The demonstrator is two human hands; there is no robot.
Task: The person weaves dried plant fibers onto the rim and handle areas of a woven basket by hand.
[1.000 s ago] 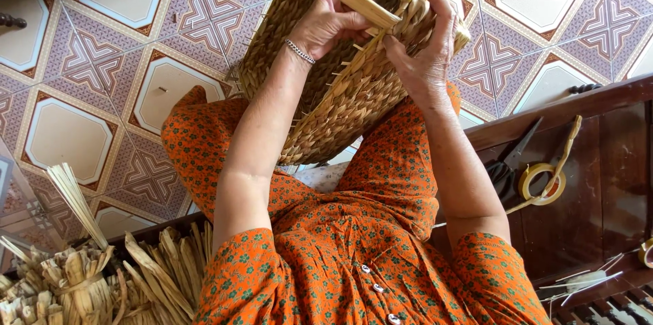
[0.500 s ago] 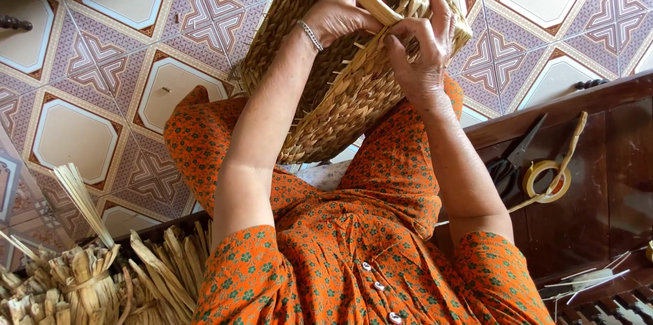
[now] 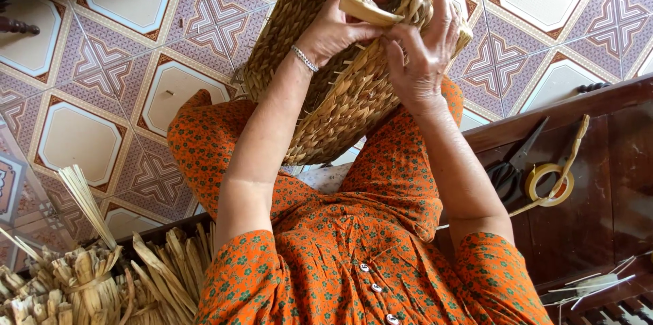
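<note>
- Open tiled floor [image 3: 102, 73] left of the woven basket [image 3: 340, 93].
- Blocked at lower left by bundled dry reeds [image 3: 81, 284].
- Crowded near the bench [image 3: 612, 161] edge: scissors [image 3: 510, 168], tape roll [image 3: 549, 184].

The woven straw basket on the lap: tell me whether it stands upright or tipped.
Tipped: the woven straw basket leans on the knees, its rim gripped by both hands.
</note>
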